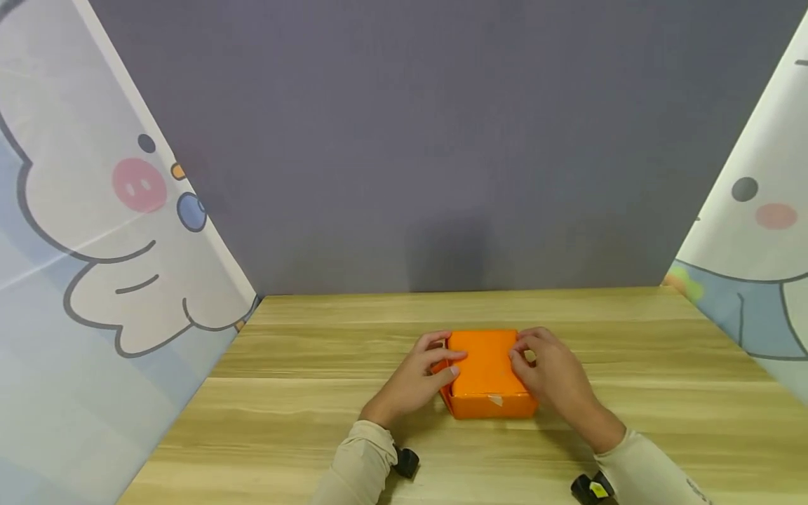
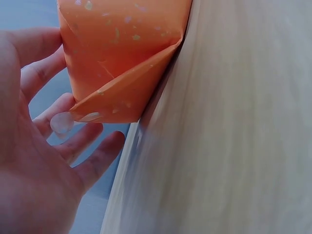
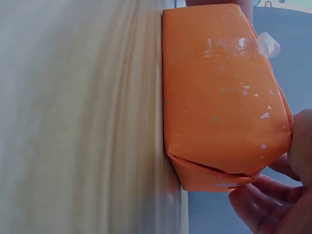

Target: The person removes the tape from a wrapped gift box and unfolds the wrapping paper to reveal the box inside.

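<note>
The site is an enclosed tabletop booth, identified by its wood-grain table, grey back panel and cartoon-printed side sheets.

Box orange, multicoloured flecks; table yellowish wood-grain; sleeves cream; backdrop grey.

Both sleeves are cream, the right dark-marked. Black wrist devices are worn, the right bearing a yellow patch.
</note>
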`<state>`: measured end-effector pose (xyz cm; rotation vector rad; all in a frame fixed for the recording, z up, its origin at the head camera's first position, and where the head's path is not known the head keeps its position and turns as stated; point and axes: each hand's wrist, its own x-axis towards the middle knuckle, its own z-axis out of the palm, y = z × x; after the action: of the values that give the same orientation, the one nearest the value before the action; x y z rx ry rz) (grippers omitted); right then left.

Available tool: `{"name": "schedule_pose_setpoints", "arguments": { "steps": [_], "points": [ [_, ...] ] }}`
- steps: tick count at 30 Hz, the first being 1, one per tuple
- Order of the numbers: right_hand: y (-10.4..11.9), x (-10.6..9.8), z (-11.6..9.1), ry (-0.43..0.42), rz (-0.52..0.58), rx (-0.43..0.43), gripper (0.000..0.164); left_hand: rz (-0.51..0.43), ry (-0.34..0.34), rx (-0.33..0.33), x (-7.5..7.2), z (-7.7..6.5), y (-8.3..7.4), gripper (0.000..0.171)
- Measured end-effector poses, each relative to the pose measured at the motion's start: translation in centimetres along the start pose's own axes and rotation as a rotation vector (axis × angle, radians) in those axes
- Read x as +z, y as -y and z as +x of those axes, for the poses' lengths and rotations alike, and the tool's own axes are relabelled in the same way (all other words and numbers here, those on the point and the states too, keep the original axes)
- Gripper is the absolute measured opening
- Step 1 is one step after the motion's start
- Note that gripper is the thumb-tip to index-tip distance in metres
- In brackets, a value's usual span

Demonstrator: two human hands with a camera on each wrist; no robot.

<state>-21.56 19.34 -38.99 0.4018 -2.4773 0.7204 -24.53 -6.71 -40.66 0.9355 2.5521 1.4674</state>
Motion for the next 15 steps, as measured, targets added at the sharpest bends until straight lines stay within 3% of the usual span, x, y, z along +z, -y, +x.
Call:
{"name": "schedule_pose_setpoints", "arguments": {
  "steps": [7,15],
  "points": [
    [-0.19,0.08,-0.15,0.004,0.064,0.019,0.013,-0.018,0.000,0.001,0.06,0.03,0.52,0.031],
    [-0.40,-0.12,-0.10,0.035,0.200,0.128,0.015,-0.051,0.001,0.000,0.23,0.16,1.01,0.032]
  ]
}}
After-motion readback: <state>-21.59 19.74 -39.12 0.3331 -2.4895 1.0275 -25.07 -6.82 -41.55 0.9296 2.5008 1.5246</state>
